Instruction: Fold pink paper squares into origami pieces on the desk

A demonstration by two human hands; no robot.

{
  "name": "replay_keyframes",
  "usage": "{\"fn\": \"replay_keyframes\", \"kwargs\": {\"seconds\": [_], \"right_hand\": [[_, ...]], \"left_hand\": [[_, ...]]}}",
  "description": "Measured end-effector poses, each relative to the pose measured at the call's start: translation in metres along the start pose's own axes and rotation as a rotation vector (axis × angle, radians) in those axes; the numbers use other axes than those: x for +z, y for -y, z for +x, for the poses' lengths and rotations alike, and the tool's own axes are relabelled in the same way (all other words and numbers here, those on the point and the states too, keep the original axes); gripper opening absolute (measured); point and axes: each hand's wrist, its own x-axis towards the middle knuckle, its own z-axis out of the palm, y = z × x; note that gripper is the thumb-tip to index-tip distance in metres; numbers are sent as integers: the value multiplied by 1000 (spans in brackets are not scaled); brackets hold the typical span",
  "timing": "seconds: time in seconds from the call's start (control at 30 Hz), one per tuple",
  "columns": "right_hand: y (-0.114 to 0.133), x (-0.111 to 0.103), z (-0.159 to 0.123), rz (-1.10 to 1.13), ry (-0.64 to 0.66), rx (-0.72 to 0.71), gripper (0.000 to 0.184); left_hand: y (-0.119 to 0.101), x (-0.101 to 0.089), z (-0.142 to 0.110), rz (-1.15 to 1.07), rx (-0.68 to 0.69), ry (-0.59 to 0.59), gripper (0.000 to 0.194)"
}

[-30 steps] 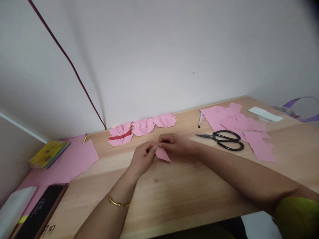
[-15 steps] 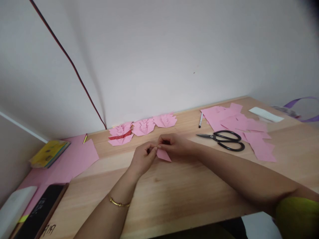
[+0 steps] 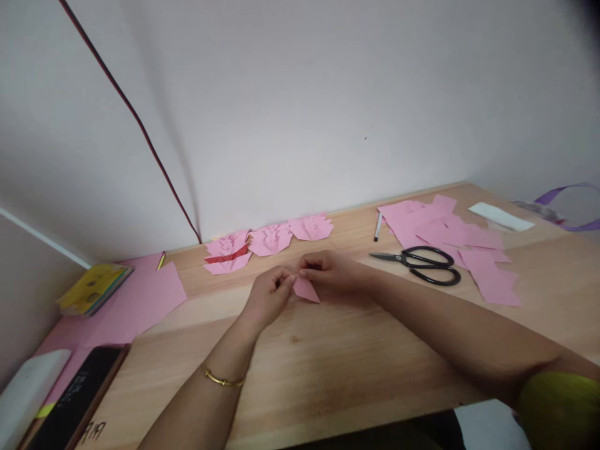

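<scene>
A small folded piece of pink paper point(image 3: 306, 290) is pinched between both hands above the middle of the table. My left hand point(image 3: 270, 297) grips its left edge with thumb and fingers. At its upper right, my right hand point(image 3: 327, 272) closes on the same piece, the fingertips of both hands almost meeting. The fingers hide the paper's upper part. Behind my hands, several folded pink paper shapes point(image 3: 270, 239) lie in a row along the wall, with a red strip point(image 3: 227, 257) across the left ones.
Black-handled scissors point(image 3: 417, 259) lie right of my hands, beside a pen point(image 3: 377, 226) and loose pink paper pieces point(image 3: 492, 281). A white strip point(image 3: 500, 216) is at the far right. On the left are a large pink sheet point(image 3: 159, 294), a yellow packet point(image 3: 94, 289) and a dark box point(image 3: 89, 390).
The pink paper has shifted very slightly left and turned a little between my fingers. Both hands keep their hold in nearly the same place.
</scene>
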Motion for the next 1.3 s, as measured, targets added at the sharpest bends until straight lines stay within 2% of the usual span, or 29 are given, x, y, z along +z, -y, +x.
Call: {"fn": "replay_keyframes", "kwargs": {"seconds": [0.2, 0.33, 0.53, 0.93, 1.13, 1.3], "right_hand": [[4, 3, -1, -13, -20, 48, 26], [5, 4, -1, -36, -30, 45, 21], [3, 4, 0, -93, -36, 35, 23], [3, 3, 0, -108, -29, 8, 30], [6, 2, -1, -36, -8, 39, 26], [6, 4, -1, -94, -38, 33, 25]], "left_hand": [[1, 1, 0, 17, 40, -5, 23], [1, 1, 0, 45, 39, -6, 22], [-1, 0, 0, 85, 45, -2, 22], [-2, 1, -1, 20, 39, 10, 23], [-1, 1, -1, -23, -4, 1, 25], [0, 1, -1, 16, 20, 4, 23]]}}
